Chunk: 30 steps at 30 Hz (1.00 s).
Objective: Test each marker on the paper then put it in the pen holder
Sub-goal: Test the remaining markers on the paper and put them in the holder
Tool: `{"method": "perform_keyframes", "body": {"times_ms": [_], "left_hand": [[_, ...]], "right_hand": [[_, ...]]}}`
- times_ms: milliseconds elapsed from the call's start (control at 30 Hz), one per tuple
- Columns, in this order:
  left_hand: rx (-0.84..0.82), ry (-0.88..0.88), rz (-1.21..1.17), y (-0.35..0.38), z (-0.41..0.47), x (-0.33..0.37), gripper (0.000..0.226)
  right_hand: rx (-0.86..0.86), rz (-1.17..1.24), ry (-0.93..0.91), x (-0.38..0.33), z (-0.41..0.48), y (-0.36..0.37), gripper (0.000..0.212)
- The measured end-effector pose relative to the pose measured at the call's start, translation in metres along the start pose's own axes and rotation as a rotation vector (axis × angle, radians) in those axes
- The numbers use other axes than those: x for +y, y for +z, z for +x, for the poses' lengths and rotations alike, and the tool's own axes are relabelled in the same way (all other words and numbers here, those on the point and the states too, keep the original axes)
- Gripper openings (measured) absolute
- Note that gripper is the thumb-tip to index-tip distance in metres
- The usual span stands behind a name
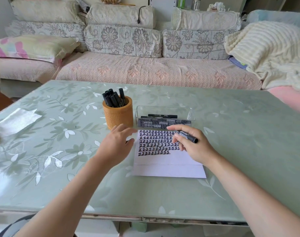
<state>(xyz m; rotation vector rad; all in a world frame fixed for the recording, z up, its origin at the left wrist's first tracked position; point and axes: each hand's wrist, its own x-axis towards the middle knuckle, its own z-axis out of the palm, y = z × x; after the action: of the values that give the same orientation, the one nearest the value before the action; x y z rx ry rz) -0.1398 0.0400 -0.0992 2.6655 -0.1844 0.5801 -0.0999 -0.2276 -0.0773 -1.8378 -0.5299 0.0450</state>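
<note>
A black marker [188, 137] sits just right of the frame's centre, gripped in the right hand [194, 147] – fingers curled round its barrel – over the upper right part of the paper [168, 169], which carries rows of dark marks. The left hand [115, 144] hovers at the paper's left edge, fingers spread, holding nothing. Just above it stands the orange pen holder [118, 118] full of black markers [113, 98], a clear plastic box [163, 109] of more beside it on the green floral table [163, 194]
</note>
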Motion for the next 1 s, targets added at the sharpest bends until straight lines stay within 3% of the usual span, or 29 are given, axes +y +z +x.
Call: {"method": "perform_keyframes", "body": {"times_ms": [167, 300, 467, 800, 1000], "left_hand": [[-0.106, -0.075, 0.059, 0.002, -0.002, -0.008, 0.030], [-0.166, -0.127, 0.058, 0.001, -0.001, -0.011, 0.017], [-0.017, -0.079, -0.062, -0.009, 0.001, 0.003, 0.008], [0.029, 0.014, -0.164, -0.011, 0.001, 0.014, 0.017], [0.008, 0.063, -0.181, -0.008, 0.001, 0.017, 0.013]], "right_hand": [[-0.140, 0.002, 0.069, -0.004, 0.007, 0.000, 0.061], [-0.159, 0.038, 0.123, -0.004, 0.010, 0.003, 0.050], [-0.175, -0.153, 0.087, -0.010, 0.013, 0.002, 0.033], [0.000, -0.408, -0.014, -0.005, 0.016, 0.010, 0.019], [0.001, -0.463, -0.055, -0.005, 0.017, 0.016, 0.020]]}}
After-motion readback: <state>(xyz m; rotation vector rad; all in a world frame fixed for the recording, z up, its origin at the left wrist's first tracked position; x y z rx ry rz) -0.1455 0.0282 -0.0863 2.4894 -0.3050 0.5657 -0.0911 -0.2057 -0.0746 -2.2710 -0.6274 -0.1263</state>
